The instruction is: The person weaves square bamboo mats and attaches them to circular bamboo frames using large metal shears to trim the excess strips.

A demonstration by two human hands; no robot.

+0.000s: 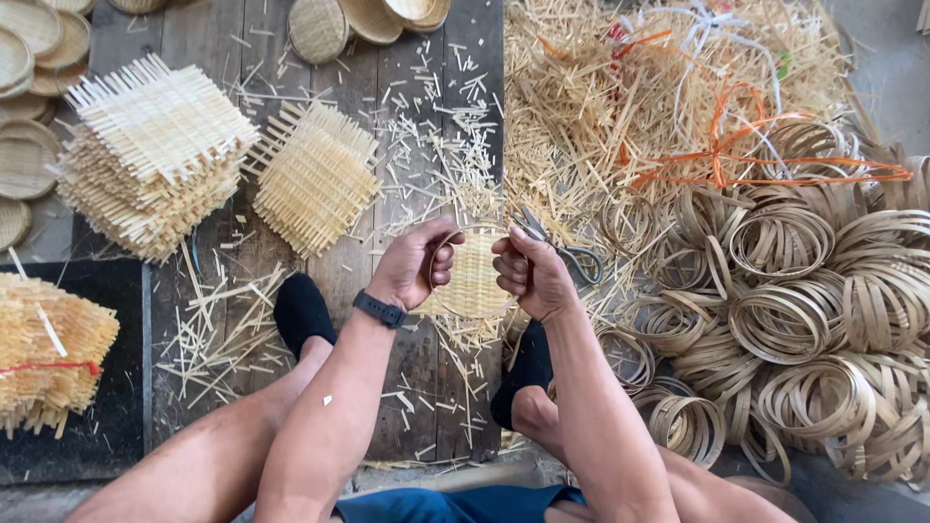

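A small round woven bamboo tray (475, 276) sits between my hands, above the wooden floor. My left hand (415, 261) grips its left rim, with a black watch on that wrist. Closed on the tray's right rim, my right hand (528, 271) also holds scissors (567, 250), whose handles stick out to the right. The tray's far edge shows a thin bamboo hoop around it. My feet in black socks (302, 312) rest on the planks below.
Two stacks of square woven bamboo mats (155, 155) (315, 176) lie to the left. Finished round trays (318, 27) line the top edge. A heap of bamboo hoops (804, 320) fills the right side, with loose strips and orange cord (722, 145) behind.
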